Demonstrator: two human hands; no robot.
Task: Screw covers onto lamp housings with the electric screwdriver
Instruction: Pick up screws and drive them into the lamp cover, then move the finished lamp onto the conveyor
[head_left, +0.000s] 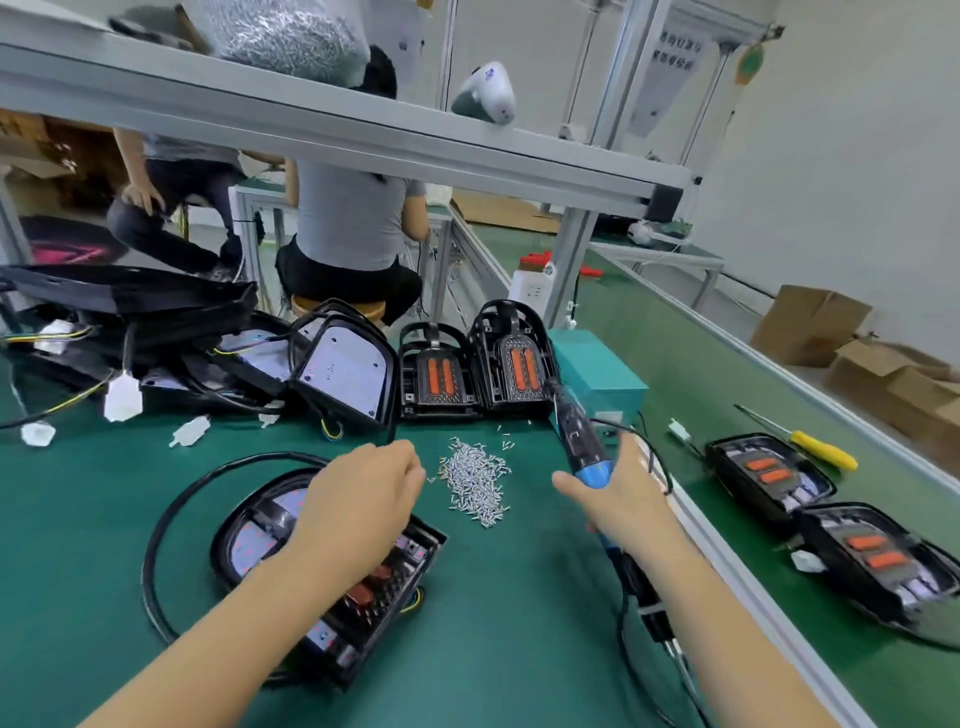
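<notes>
The left hand (363, 483), fingers pinched closed beside the screw pile (475, 480) above the lamp housing (332, 566) on the worktop (493, 597), may drop a screw, while the right hand (623, 493) grips the electric screwdriver (584, 441).

A factory assembly line is shown; a green-matted workbench (493, 623) is framed by aluminium shelving (332, 130). Lamp housings (478, 364), loose screws (475, 480) and cardboard boxes (810, 325) are seen; seated workers (348, 223) are visible behind.

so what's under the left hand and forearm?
A lamp housing lies on the green mat, below the left hand and forearm, circled by a black cable. Its middle is covered by the arm.
</notes>
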